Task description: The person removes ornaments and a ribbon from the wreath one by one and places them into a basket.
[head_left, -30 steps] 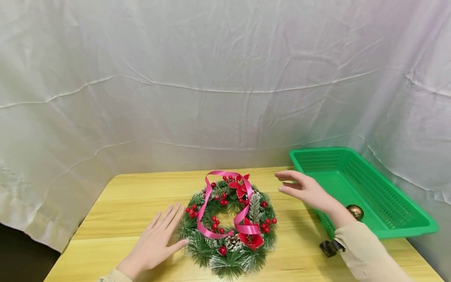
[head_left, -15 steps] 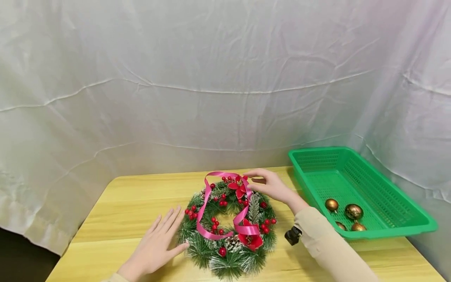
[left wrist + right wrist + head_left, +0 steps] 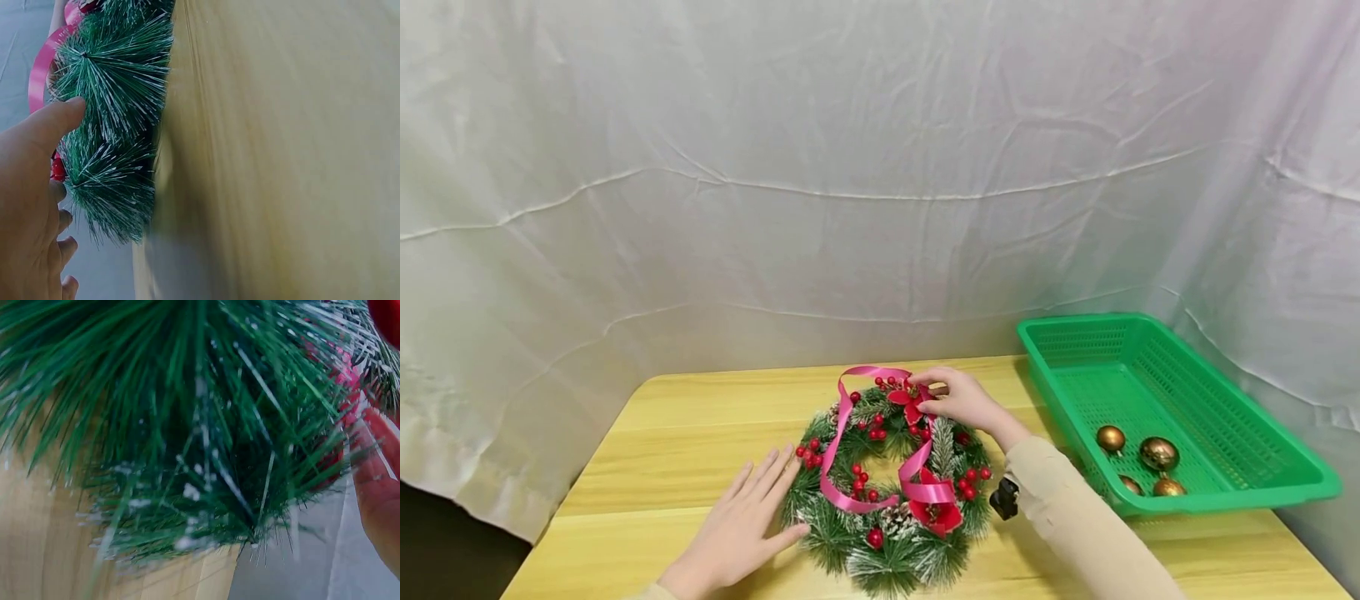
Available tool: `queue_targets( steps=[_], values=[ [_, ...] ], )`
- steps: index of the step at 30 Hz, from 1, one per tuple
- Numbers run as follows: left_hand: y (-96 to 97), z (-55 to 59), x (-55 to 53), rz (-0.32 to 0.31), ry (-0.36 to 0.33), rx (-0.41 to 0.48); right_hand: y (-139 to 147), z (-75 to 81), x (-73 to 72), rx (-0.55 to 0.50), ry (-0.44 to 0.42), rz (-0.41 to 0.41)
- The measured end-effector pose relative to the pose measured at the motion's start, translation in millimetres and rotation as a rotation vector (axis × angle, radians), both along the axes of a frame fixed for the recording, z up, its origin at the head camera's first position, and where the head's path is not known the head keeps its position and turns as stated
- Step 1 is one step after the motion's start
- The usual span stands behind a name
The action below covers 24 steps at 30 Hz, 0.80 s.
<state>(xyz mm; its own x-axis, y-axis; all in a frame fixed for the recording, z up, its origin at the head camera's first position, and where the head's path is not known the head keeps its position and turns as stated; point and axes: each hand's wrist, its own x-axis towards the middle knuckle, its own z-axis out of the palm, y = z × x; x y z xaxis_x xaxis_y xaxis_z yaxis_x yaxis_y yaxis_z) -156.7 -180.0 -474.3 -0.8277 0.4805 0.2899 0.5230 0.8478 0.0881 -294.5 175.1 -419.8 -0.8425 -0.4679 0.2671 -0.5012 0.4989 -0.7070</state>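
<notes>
A green frosted Christmas wreath with red berries, pine cones and red flowers lies on the wooden table. A loose pink ribbon loops over it. My left hand lies with straight, slightly spread fingers at the wreath's left side; its thumb reaches the needles, also seen in the left wrist view. At the back right of the wreath, my right hand reaches over the upper red flower and the ribbon's right side, thumb and fingers parted around them. In the right wrist view, needles hide much of that hand.
A green perforated plastic basket stands on the right of the table, holding several bronze ball ornaments. A pale grey cloth hangs behind the table and along its sides. A small black device sits at the right sleeve.
My right hand has moved left from beside the basket to the wreath's upper flower and ribbon, uncovering the ornaments in the basket. The left hand and the wreath stay nearly in place.
</notes>
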Motion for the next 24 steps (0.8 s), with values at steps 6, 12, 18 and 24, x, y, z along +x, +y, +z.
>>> queue_targets(
  steps=[6,12,18,24],
  values=[
    [0.8,-1.9,0.2,0.000,0.010,0.009,-5.8,-1.2,-2.9,0.035,0.002,-0.050],
    [1.0,-1.9,0.7,0.002,0.013,0.009,-6.9,-3.7,-4.5,-0.002,-0.032,-0.091],
    [0.9,-2.5,0.6,0.005,0.012,0.012,-7.8,-5.0,-4.7,-0.017,-0.016,-0.151],
    [1.2,-3.0,0.4,0.008,0.006,0.013,-10.2,-5.6,-5.6,-0.005,0.020,-0.192]
  ],
)
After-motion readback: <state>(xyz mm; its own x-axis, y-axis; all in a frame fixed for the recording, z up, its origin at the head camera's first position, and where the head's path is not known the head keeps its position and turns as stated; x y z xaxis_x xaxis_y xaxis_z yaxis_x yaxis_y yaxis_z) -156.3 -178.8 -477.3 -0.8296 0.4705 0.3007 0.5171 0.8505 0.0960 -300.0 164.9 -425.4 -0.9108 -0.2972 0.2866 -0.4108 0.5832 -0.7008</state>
